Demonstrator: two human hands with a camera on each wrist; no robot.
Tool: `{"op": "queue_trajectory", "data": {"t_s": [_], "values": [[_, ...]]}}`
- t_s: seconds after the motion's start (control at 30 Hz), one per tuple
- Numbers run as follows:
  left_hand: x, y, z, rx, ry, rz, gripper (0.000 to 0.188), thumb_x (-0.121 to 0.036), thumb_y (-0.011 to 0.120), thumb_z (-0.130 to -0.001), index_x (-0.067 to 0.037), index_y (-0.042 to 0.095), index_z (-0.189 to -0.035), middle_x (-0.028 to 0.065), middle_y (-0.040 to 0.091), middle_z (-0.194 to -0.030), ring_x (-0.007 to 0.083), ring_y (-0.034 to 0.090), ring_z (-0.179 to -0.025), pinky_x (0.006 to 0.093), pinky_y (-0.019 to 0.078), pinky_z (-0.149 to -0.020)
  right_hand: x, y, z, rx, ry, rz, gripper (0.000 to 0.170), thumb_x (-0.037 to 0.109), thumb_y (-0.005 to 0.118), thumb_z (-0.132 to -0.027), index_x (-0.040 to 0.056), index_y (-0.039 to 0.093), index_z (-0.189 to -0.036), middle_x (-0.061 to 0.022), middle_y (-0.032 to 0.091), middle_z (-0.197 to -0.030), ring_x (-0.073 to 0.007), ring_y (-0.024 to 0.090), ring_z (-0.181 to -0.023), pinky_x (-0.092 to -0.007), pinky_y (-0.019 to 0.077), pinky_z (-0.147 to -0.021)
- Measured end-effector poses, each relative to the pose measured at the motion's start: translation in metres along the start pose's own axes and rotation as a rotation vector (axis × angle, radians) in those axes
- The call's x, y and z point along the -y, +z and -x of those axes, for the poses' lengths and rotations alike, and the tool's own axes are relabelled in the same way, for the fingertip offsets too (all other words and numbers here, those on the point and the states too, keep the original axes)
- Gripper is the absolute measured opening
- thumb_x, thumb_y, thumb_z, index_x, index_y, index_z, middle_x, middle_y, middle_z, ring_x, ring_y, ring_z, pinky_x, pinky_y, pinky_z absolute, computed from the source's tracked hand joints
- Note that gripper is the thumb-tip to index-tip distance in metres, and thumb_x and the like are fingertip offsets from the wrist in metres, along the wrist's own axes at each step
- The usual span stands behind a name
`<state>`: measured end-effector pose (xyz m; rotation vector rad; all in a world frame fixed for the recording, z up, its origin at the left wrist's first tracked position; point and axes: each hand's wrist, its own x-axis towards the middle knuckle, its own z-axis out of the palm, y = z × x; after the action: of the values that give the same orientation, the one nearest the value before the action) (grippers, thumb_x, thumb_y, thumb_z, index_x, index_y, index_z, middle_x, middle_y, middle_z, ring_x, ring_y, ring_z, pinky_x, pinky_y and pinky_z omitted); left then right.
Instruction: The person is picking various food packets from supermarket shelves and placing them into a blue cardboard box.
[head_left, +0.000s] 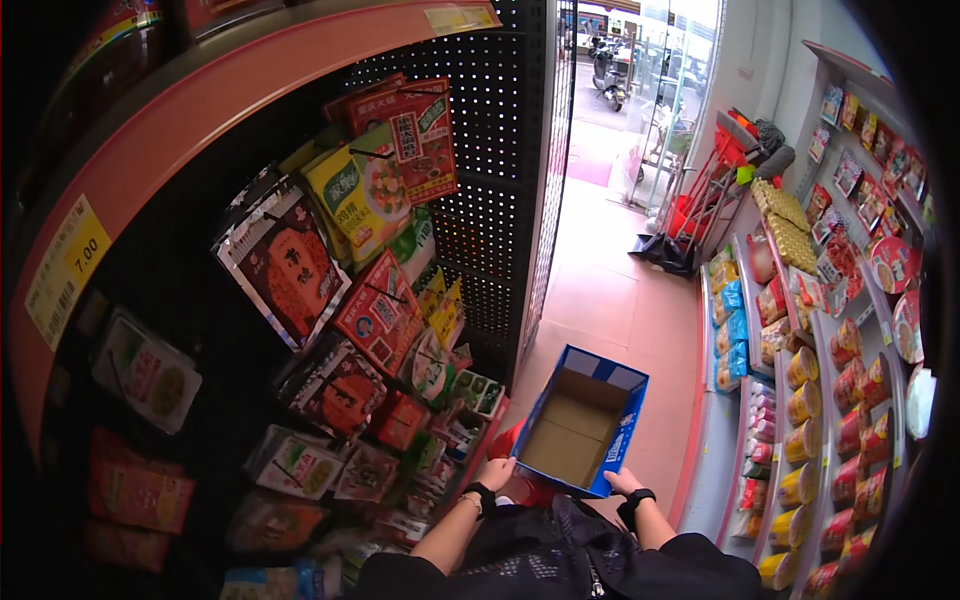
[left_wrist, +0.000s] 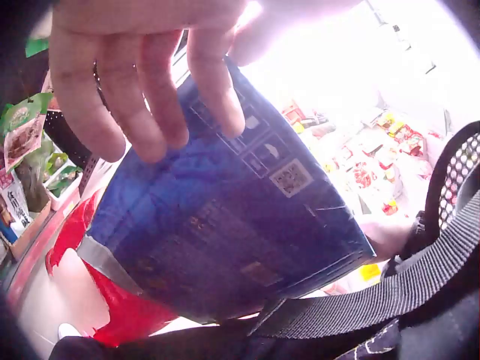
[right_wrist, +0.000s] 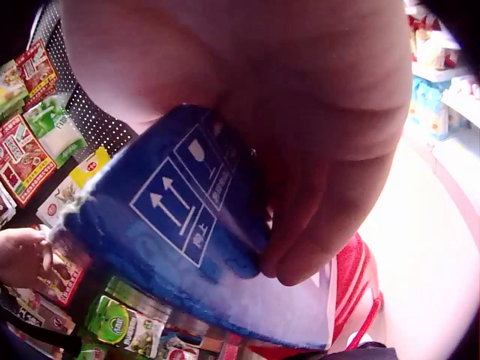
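Observation:
An open-topped blue cardboard box with a bare brown inside is held out at waist height in the head view. My left hand grips its near left corner, and my right hand grips the near right corner. In the left wrist view, the fingers of the left hand hang over the box's printed blue side; its thumb is hidden. The right wrist view has the right hand's fingers curled against a side printed with white arrows.
Hanging seasoning packets fill a black pegboard rack on the left. Shelves with instant noodle cups line the right. A pink tiled aisle leads to a glass door, with a dustpan and red cleaning tools beside it.

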<state>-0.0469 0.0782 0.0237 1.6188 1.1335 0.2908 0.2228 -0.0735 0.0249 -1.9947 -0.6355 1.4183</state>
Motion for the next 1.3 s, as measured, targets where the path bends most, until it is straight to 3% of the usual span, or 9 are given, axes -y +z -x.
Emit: {"op": "queue_trajectory", "data": {"t_s": [0.33, 0.4, 0.47, 0.53, 0.8, 0.87, 1.13, 1.27, 1.3], "values": [[-0.009, 0.014, -0.044, 0.068, -0.278, 0.113, 0.056, -0.050, 0.040, -0.073, 0.002, 0.050, -0.089, 0.0232, 0.051, -0.089, 0.0329, 0.048, -0.089, 0.0357, 0.0360, -0.076, 0.062, 0.022, -0.005, 0.269, -0.014, 0.220, 0.039, 0.034, 0.046, -0.076, 0.0005, 0.051, -0.096, -0.0097, 0.054, -0.090, -0.0182, 0.051, -0.082, -0.0282, 0.0394, -0.071], [-0.018, 0.023, -0.050, 0.020, -0.263, 0.112, 0.054, -0.049, 0.042, -0.072, 0.001, 0.051, -0.088, 0.0220, 0.052, -0.088, 0.0315, 0.049, -0.088, 0.0346, 0.0364, -0.075, 0.075, 0.023, -0.004, 0.290, -0.252, 0.357, 0.041, 0.040, 0.046, -0.075, 0.0002, 0.052, -0.082, -0.0085, 0.054, -0.076, -0.0149, 0.050, -0.064, -0.0253, 0.0410, -0.057], [-0.023, 0.035, -0.059, -0.046, -0.245, 0.129, 0.052, -0.048, 0.045, -0.071, 0.001, 0.052, -0.086, 0.0209, 0.053, -0.087, 0.0302, 0.050, -0.088, 0.0335, 0.0368, -0.075, 0.084, 0.016, -0.008, 0.296, -0.199, 0.359, 0.041, 0.041, 0.045, -0.075, 0.0009, 0.053, -0.076, -0.0056, 0.051, -0.068, -0.0119, 0.045, -0.059, -0.0246, 0.0374, -0.053], [-0.025, 0.035, -0.063, -0.030, -0.163, 0.093, 0.048, -0.045, 0.047, -0.071, 0.001, 0.053, -0.084, 0.0190, 0.055, -0.085, 0.0284, 0.051, -0.087, 0.0321, 0.0379, -0.073, 0.073, 0.004, -0.027, 0.353, -0.054, 0.409, 0.044, 0.038, 0.043, -0.077, -0.0011, 0.050, -0.097, -0.0111, 0.053, -0.095, -0.0200, 0.049, -0.087, -0.0276, 0.0367, -0.076], [-0.044, 0.042, -0.048, -0.097, -0.132, 0.160, 0.045, -0.047, 0.050, -0.070, -0.003, 0.056, -0.077, 0.0012, 0.053, -0.065, 0.0091, 0.046, -0.051, 0.0213, 0.0361, -0.045, 0.086, -0.105, -0.079, 0.196, -0.028, 0.049, 0.034, 0.035, 0.038, -0.079, 0.0039, 0.052, -0.083, -0.0053, 0.055, -0.076, -0.0130, 0.050, -0.065, -0.0258, 0.0400, -0.058], [-0.039, 0.050, -0.054, 0.020, -0.357, 0.065, 0.045, -0.048, 0.050, -0.070, -0.004, 0.058, -0.066, 0.0009, 0.053, -0.059, 0.0090, 0.046, -0.048, 0.0212, 0.0358, -0.045, 0.095, -0.132, -0.101, 0.140, -0.060, 0.122, 0.033, 0.033, 0.038, -0.079, 0.0036, 0.053, -0.077, -0.0043, 0.055, -0.072, -0.0120, 0.049, -0.062, -0.0255, 0.0396, -0.056], [-0.058, 0.098, -0.039, -0.458, -0.312, 0.307, 0.043, -0.042, 0.049, -0.071, -0.003, 0.056, -0.054, 0.0028, 0.049, -0.046, 0.0120, 0.043, -0.041, 0.0266, 0.0339, -0.043, 0.145, -0.205, -0.159, 0.131, 0.014, 0.905, 0.032, 0.030, 0.044, -0.071, 0.0053, 0.061, -0.061, -0.0109, 0.058, -0.066, -0.0221, 0.054, -0.057, -0.0331, 0.0429, -0.056], [-0.059, 0.128, -0.039, -0.666, -0.407, 0.256, 0.043, -0.041, 0.047, -0.073, -0.002, 0.049, -0.054, 0.0112, 0.050, -0.051, 0.0211, 0.047, -0.047, 0.0317, 0.0367, -0.048, 0.177, -0.215, -0.169, -0.219, -0.288, 1.133, 0.031, 0.028, 0.043, -0.073, 0.0016, 0.056, -0.080, -0.0158, 0.056, -0.080, -0.0287, 0.052, -0.068, -0.0363, 0.0418, -0.064], [-0.070, 0.133, -0.033, -0.695, -0.379, 0.189, 0.039, -0.037, 0.047, -0.074, -0.001, 0.046, -0.060, 0.0145, 0.050, -0.057, 0.0248, 0.048, -0.053, 0.0337, 0.0374, -0.051, 0.181, -0.212, -0.176, -0.323, -0.649, 0.920, 0.033, 0.028, 0.042, -0.074, 0.0006, 0.050, -0.090, -0.0179, 0.052, -0.086, -0.0314, 0.050, -0.075, -0.0377, 0.0400, -0.068]]}}
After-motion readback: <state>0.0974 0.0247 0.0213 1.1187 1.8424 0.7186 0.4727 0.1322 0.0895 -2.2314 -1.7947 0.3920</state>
